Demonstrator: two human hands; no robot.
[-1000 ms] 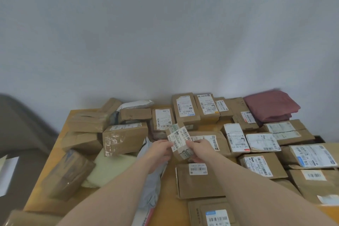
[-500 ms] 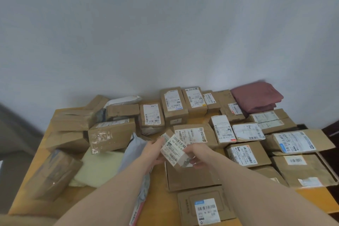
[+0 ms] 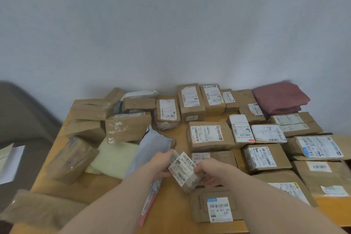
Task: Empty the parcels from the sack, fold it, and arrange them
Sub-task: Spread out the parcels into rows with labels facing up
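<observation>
While gripped, parcel (image 3: 183,170) between hands.

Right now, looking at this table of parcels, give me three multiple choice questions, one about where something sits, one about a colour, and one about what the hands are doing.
1. Where does the folded cloth lie?
A. far right corner of the table, by the wall
B. near left corner
C. under the small parcel

2. What colour is the folded cloth?
A. bright blue
B. dark red
C. black

3. What are the two hands doing?
A. both resting flat on the table
B. one holding, one hanging idle
C. both holding one small parcel with a barcode label

Answers:
1 A, it lies at the table corner against the wall.
2 B, its folds show dark red.
3 C, the left hand and right hand grip the small parcel from either side, above the table.
</observation>
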